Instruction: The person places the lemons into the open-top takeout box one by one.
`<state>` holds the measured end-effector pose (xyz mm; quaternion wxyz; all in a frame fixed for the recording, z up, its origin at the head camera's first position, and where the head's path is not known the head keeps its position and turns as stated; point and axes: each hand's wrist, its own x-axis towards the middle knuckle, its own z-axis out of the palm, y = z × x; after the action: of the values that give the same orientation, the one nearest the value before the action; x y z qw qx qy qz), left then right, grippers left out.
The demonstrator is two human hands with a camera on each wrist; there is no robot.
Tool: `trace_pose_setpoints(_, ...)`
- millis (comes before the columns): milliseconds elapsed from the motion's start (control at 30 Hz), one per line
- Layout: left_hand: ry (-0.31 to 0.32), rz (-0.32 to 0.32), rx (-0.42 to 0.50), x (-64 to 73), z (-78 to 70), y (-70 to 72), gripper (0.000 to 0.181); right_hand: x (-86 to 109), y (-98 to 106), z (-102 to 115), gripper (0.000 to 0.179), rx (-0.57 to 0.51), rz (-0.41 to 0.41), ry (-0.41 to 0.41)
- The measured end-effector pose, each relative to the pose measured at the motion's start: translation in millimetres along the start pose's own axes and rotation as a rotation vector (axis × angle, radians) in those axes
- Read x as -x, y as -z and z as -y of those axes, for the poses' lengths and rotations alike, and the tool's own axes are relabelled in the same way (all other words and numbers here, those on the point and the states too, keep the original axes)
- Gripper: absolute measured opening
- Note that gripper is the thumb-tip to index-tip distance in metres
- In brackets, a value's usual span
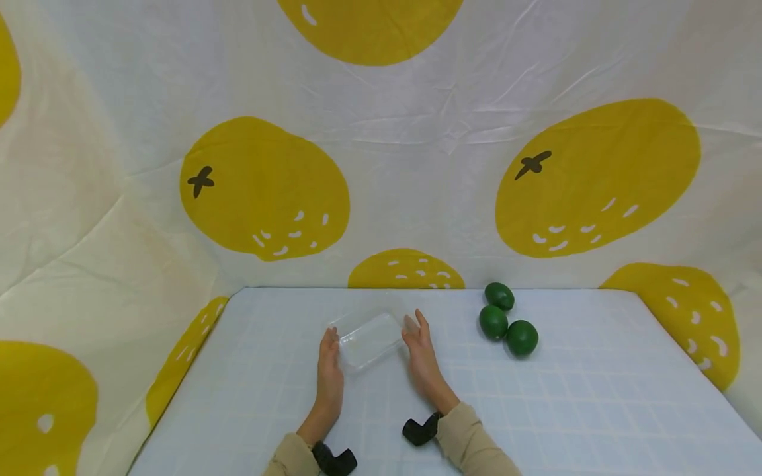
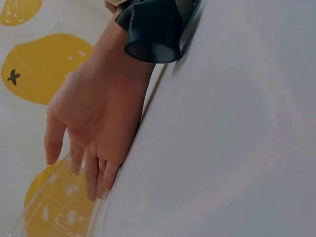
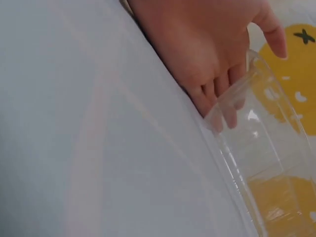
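Observation:
A clear plastic container (image 1: pixel 370 338) sits on the table between both hands, turned slightly askew in the head view. My left hand (image 1: pixel 330 370) lies along its left end with the fingers straight, and in the left wrist view the fingertips meet the container's wall (image 2: pixel 69 197). At the opposite end is my right hand (image 1: pixel 424 360), its fingers extended. The right wrist view shows those fingers (image 3: pixel 224 98) behind the transparent side of the container (image 3: pixel 266 148), the thumb held apart. Neither hand curls around it.
Three dark green, round fruits (image 1: pixel 493 323), like limes or avocados, sit together at the back right of the table. A pale checked cloth (image 1: pixel 571 410) covers the tabletop. Behind it hangs a white curtain (image 1: pixel 417 185) printed with yellow fruit. Each wrist wears a black camera mount (image 1: pixel 421 430).

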<state>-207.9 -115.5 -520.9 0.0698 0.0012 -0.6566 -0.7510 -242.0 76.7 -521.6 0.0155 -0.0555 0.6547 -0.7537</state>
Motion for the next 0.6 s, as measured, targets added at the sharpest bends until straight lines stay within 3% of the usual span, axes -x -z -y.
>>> trace_pose_setpoints(600, -0.001, 0.061, 0.036, 21.0, 0.0, -28.8, 0.062, -1.0, 37, 4, 0.066, 0.098, -0.038, 0.032)
